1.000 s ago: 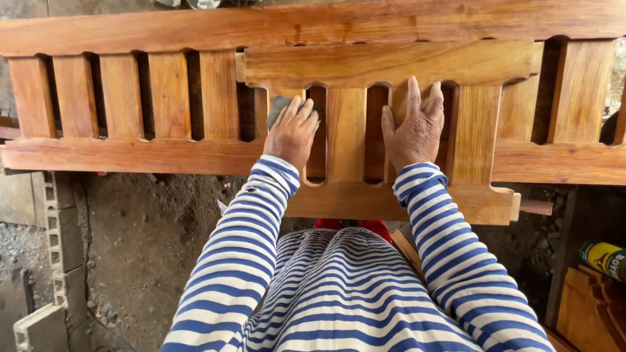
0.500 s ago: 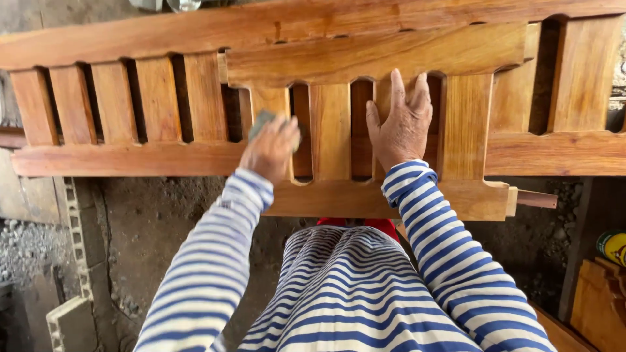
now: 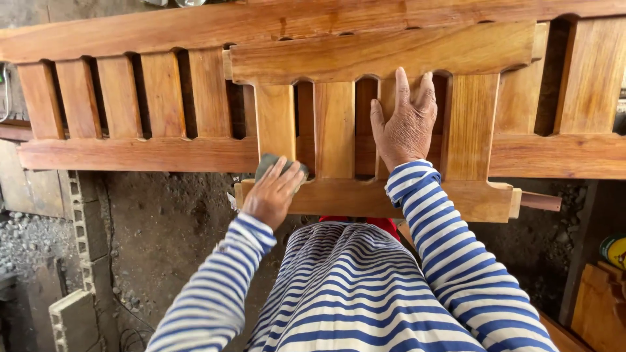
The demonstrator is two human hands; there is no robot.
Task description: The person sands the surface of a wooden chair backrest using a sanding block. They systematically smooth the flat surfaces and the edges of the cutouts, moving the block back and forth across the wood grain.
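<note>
A small slatted wooden panel (image 3: pixel 385 52) lies on top of a longer slatted wooden frame (image 3: pixel 130 153). My left hand (image 3: pixel 272 192) presses a grey-green sanding pad (image 3: pixel 268 163) against the lower end of the panel's leftmost slat, near the bottom rail. My right hand (image 3: pixel 405 124) lies flat with fingers spread on a slat right of centre, holding the panel down. Both arms wear blue and white striped sleeves.
Dirt ground (image 3: pixel 163 228) lies below the frame. Grey concrete blocks (image 3: pixel 72 319) stand at the lower left. A yellow can (image 3: pixel 614 249) and more carved wood (image 3: pixel 596 306) sit at the lower right. A wooden bar (image 3: pixel 540 201) sticks out right of the small panel.
My left hand has slid the sanding pad down the leftmost slat, from near the top rail to the bottom rail. My right hand has stayed flat on the panel.
</note>
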